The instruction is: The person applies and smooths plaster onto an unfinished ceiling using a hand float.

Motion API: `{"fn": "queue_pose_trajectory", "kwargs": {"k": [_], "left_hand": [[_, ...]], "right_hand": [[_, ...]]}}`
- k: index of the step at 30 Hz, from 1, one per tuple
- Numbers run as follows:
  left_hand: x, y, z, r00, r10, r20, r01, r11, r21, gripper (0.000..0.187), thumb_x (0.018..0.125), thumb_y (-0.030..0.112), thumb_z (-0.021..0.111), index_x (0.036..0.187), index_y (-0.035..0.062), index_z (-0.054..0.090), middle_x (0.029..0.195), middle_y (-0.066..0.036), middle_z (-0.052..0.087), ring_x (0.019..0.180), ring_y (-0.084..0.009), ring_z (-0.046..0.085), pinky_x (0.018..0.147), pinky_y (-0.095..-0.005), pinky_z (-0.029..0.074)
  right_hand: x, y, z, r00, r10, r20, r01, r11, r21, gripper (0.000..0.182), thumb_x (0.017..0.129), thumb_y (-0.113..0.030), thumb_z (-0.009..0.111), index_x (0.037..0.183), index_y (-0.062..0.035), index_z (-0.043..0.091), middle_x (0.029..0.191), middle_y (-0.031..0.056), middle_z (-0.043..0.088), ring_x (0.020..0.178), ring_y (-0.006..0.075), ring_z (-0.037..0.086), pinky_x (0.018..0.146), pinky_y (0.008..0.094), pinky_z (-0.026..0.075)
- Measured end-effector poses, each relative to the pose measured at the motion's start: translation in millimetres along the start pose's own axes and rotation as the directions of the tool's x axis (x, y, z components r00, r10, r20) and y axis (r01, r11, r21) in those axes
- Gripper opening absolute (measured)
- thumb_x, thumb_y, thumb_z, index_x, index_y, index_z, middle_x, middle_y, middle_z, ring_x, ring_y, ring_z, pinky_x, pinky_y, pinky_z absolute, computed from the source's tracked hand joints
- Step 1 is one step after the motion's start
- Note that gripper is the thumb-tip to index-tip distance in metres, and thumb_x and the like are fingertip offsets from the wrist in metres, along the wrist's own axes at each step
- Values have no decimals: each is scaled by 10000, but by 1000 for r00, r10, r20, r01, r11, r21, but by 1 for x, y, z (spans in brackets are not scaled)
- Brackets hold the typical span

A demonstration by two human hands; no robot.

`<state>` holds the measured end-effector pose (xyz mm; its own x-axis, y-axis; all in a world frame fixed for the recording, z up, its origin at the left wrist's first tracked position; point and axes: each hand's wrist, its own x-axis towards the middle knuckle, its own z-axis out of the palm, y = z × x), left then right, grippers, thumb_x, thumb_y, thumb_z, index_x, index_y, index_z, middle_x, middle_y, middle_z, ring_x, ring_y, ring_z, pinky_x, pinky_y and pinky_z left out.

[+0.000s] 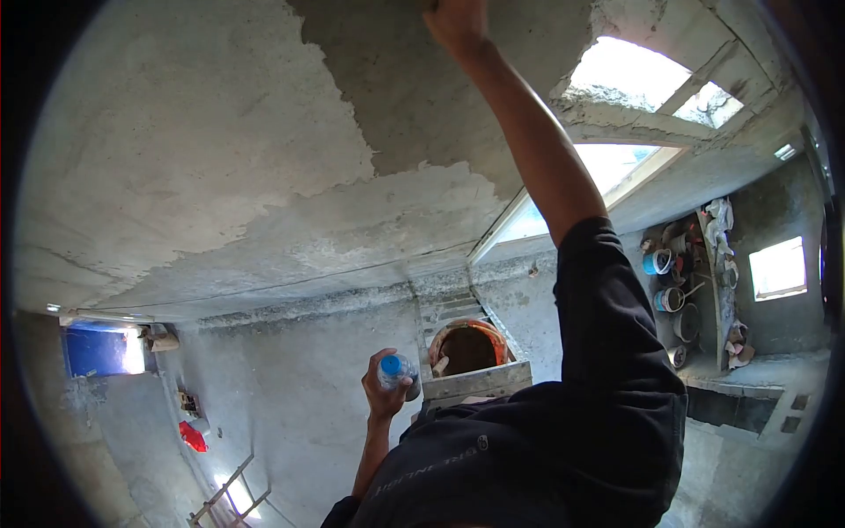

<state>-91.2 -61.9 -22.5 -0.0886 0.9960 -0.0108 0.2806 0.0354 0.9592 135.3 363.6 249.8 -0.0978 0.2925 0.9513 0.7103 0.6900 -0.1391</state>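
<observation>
My left hand (377, 393) is closed around a clear plastic bottle (393, 380) with a blue top, held low in front of my body. My right hand (458, 25) is raised to the top edge of the view, near a darker, damp-looking patch (414, 97) of plastered wall. Its fingers are mostly cut off by the frame, so what it holds, if anything, is hidden. Right of the bottle stands an orange-rimmed bucket (505, 346) with dark contents. A pale handle-like piece (440, 365) shows at its left inside edge.
A wooden board (480, 380) lies between the bucket and my body. Far below at right are several buckets (657, 262) and clutter along a wall. Window openings (629, 75) let light in at upper right. A red item (193, 437) and a wooden frame (231, 491) are at lower left.
</observation>
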Motion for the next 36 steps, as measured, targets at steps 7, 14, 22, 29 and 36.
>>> {"fn": "queue_pose_trajectory", "kwargs": {"k": [7,14,22,29,36], "left_hand": [[-6,5,2,1000,20,22,-21,1000,15,705,691,557,728,1097,10,546,939,-111,627,809,-203,626,735,-326,499],[-3,3,5,998,52,23,-52,998,17,621,682,454,773,1084,34,555,875,-109,640,795,-217,644,720,-339,512],[2,-2,4,999,34,4,-34,999,17,588,671,375,801,1088,44,553,889,-115,646,797,-218,648,732,-336,517],[10,-1,5,997,71,4,-71,997,26,560,671,340,804,1077,47,553,910,-117,650,816,-224,652,751,-342,517],[7,-4,2,999,46,-16,-46,998,39,560,677,361,795,1074,50,554,907,-117,651,815,-229,654,747,-347,517]], "right_hand": [[-105,-16,27,991,-47,122,40,998,56,614,713,49,612,1277,-177,526,1264,124,537,1149,302,527,944,370,477],[-32,8,-14,968,17,-249,3,997,77,609,724,50,577,1304,-107,480,1350,113,462,1264,314,413,1042,389,385],[-62,-7,61,986,-148,-71,141,985,-102,615,789,-40,622,1359,-86,399,1385,138,414,1254,335,417,1068,455,330],[-62,-28,19,991,-23,-135,35,996,85,501,834,1,508,1329,-37,437,1351,156,452,1250,332,424,1073,456,316],[21,20,15,865,-31,-500,-36,992,-125,517,795,7,513,1307,-47,468,1365,176,430,1280,379,371,1080,441,311]]}}
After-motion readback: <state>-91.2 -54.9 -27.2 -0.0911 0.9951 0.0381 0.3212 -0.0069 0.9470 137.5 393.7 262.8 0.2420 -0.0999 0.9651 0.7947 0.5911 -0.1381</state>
